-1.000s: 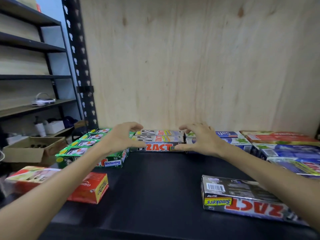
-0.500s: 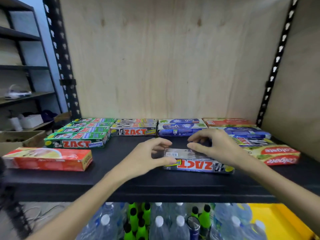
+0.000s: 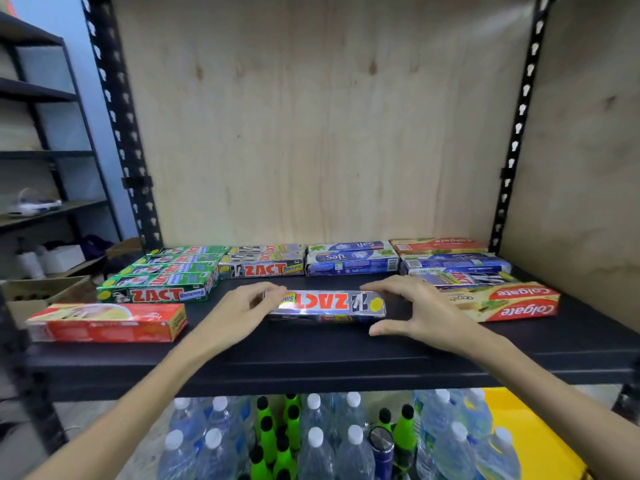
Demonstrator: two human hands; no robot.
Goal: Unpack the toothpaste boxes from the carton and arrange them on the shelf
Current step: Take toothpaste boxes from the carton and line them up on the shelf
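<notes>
Toothpaste box (image 3: 327, 304), silver, ZACT lettering upside down to you: lying flat near the front middle of the black shelf (image 3: 311, 351). Your left hand (image 3: 235, 315) is gripping its left end, fingers curled over the top. Your right hand (image 3: 420, 311) is gripping its right end, fingers over the top and thumb at the front. Green boxes (image 3: 162, 282) are sitting behind to the left; a red box (image 3: 107, 322) is lying at far left.

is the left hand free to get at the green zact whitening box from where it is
Probably not right away: the left hand grips the end of the silver Zact box. Once it lets go, the green Zact Whitening box lies just beside it, with nothing between.
</notes>
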